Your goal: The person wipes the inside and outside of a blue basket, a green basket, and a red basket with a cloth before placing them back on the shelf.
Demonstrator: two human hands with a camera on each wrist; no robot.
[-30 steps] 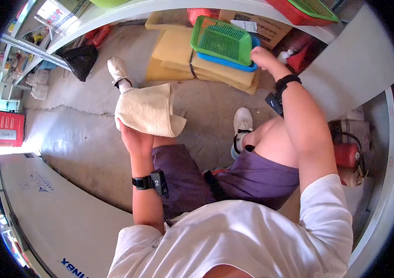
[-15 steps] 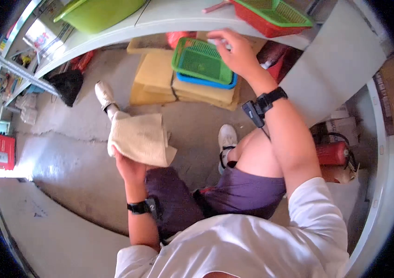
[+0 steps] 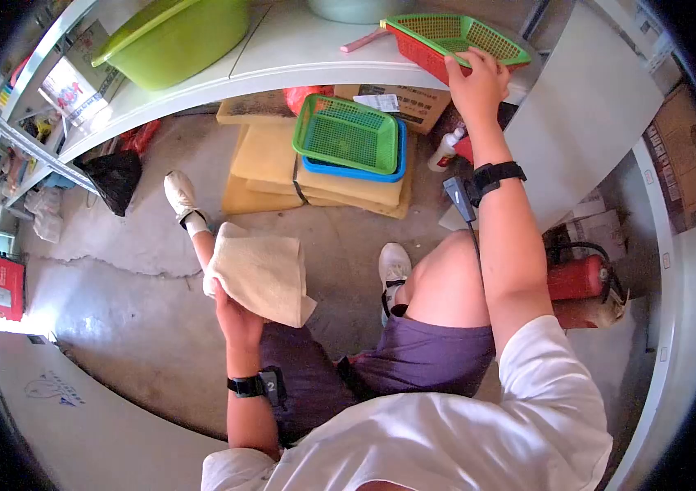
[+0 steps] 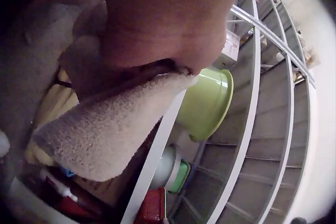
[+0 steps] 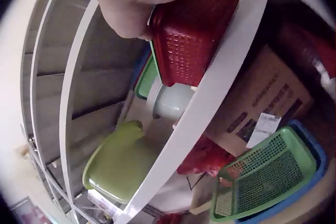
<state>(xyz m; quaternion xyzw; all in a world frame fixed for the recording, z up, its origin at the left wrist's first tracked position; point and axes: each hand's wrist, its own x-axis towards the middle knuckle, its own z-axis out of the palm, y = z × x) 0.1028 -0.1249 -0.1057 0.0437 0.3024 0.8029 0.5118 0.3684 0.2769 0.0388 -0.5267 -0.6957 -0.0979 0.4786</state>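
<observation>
At the shelf's (image 3: 299,45) front edge, the curled right hand (image 3: 479,88) grips one basket pair (image 3: 420,56), another pair (image 3: 346,135) already below, left hand (image 3: 238,321) clutching cloth (image 3: 259,270).

Shelf top (image 3: 291,53): open surface between the lime tub (image 3: 176,45) and the red basket (image 3: 420,60); a pink bar (image 3: 363,40) lies across part of it.
Basket front: occupied by the right hand (image 3: 479,86).
Shelf rear: a pale basin (image 3: 352,8) stands behind the open surface.
Right flank: a slanting white panel (image 3: 585,114) limits sideways passage.
Floor (image 3: 340,254): open between the cloth (image 3: 259,274) and the right knee; foam sheets (image 3: 258,164) block it farther forward.
</observation>
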